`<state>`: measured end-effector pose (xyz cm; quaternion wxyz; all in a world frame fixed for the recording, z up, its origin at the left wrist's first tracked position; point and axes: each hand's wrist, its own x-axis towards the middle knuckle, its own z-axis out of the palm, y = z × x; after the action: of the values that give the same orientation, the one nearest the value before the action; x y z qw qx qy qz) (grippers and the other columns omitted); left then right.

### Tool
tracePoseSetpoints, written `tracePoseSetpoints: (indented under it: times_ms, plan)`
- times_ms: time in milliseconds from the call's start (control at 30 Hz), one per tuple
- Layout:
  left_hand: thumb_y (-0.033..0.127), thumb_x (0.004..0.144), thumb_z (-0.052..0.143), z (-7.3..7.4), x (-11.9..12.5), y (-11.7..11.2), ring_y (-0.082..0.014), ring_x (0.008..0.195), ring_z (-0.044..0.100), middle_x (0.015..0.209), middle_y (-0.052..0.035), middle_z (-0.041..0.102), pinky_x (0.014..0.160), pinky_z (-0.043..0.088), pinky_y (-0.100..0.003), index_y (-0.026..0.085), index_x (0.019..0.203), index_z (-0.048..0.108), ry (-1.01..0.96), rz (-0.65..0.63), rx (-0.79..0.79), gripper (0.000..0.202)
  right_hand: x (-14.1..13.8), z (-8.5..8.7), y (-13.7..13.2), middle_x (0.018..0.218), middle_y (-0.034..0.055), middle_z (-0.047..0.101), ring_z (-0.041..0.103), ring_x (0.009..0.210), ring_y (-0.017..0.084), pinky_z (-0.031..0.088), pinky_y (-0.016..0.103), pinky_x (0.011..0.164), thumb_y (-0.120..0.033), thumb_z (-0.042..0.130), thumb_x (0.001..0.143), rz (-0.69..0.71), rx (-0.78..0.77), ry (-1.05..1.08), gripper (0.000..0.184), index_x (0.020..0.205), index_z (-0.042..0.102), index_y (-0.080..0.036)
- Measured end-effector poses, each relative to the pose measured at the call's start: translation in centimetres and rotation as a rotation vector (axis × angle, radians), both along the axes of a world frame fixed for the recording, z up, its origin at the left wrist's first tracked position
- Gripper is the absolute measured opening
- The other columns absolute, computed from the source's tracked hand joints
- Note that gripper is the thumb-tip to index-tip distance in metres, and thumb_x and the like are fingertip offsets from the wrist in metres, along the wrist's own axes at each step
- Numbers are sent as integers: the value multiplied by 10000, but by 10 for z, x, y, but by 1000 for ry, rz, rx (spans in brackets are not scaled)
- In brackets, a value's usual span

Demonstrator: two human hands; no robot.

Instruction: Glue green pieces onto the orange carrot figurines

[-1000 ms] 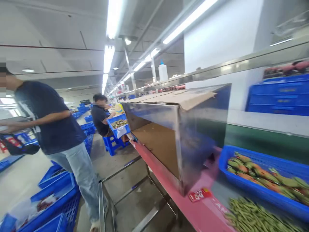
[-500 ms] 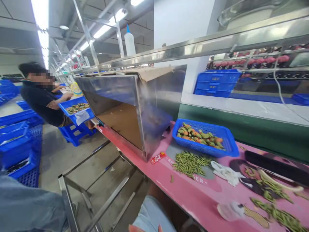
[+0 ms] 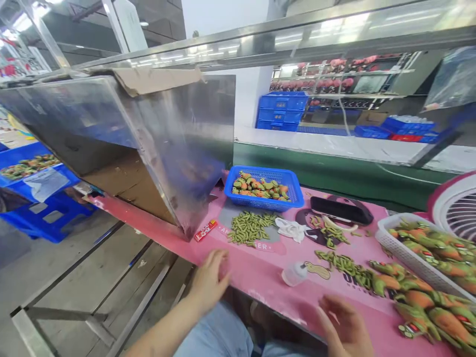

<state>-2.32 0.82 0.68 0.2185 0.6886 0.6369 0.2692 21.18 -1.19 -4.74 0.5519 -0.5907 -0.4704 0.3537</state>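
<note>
head view: both hands sit empty at the near edge of the pink table (image 3: 267, 277), a settling-in step. left hand (image 3: 210, 282) spread open, right hand (image 3: 344, 327) loosely open. the small white bottle (image 3: 293, 273) lies between them, at one o'clock of the left hand; grasping it needs a short forward reach.

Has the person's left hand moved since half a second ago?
Yes. The left hand was barely showing at the bottom edge, below the pink table; it has come up and now hovers at that table's near edge, fingers spread, holding nothing.
</note>
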Motion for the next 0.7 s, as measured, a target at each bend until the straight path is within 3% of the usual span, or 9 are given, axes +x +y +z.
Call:
tracePoseSetpoints:
  times_ms: [100,200,267,367,533,700]
  plan:
    - [136,741,488,-10,-11,22,-283,897,545,923,-117,574,786,444,-458,148,916,545,76,71,-3,185,-7,-2,35,1051,114,516,542,835,254,479,400,716,-549,658,599,-70,28,-77,613,1047,453,-184]
    - [101,763,448,-17,-12,39,-243,759,572,793,-73,583,690,470,-396,167,789,546,124,63,-2,121,-14,-3,55,937,120,588,552,835,285,460,420,732,-546,574,629,39,16,-221,497,951,531,-169]
    - [73,766,460,-14,-11,52,-203,717,582,760,-40,589,662,482,-338,175,799,547,138,33,9,138,-15,-5,57,847,105,620,567,783,283,467,402,688,-551,536,653,81,7,-284,444,890,567,-177]
    - [77,805,480,6,-10,81,-176,800,585,846,-31,601,729,484,-320,164,913,547,167,27,65,154,-9,-8,54,852,101,638,585,766,279,482,370,644,-563,516,693,78,58,-354,443,901,585,-178]
    - [191,879,473,61,4,158,-234,1071,484,1169,-87,510,897,410,-447,154,1092,512,281,59,121,220,-9,-18,52,841,112,640,592,758,280,483,384,680,-599,453,779,44,152,-478,493,971,565,-160]
    - [277,848,548,91,29,225,-232,978,541,1112,-82,547,838,459,-447,158,1049,550,401,-24,-130,233,-17,-27,57,826,132,620,593,781,303,491,436,695,-661,287,819,-4,171,-574,562,990,526,-181]
